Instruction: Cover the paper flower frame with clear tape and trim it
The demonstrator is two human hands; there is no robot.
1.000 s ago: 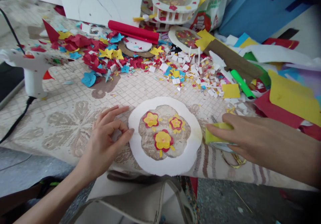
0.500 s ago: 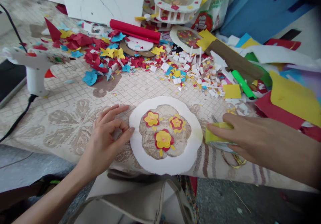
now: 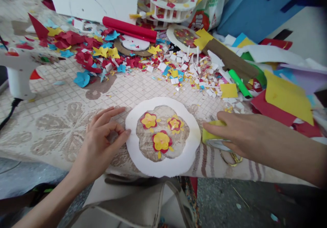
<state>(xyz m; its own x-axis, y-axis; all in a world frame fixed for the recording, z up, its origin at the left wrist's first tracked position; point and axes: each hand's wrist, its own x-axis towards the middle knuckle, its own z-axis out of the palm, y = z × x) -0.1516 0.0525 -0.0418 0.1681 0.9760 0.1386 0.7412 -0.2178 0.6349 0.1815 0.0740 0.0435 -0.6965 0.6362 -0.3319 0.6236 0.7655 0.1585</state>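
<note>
A white ring-shaped frame [image 3: 133, 149] with a scalloped inner edge lies flat on the patterned tablecloth. Its clear middle carries three paper flowers in yellow and red, one of them a larger yellow flower [image 3: 161, 141]. My left hand [image 3: 104, 136] has its fingers apart, the thumb tip touching the frame's left edge. On the right, my right hand [image 3: 227, 129] grips a roll of yellow tape [image 3: 213, 137] just beside the frame. Partly under that hand, scissors with yellowish loop handles [image 3: 232, 159] lie on the cloth.
A white glue gun [image 3: 19, 71] stands at the left with its cord. Across the back lie paper scraps [image 3: 178, 64], a red paper roll [image 3: 129, 29] and a green marker [image 3: 240, 84]. Coloured sheets [image 3: 287, 95] are heaped at the right. The table's front edge runs close below.
The whole view has shifted slightly, so things appear a little further left. Both hands keep nearly the same places beside the frame, the right one still on the tape.
</note>
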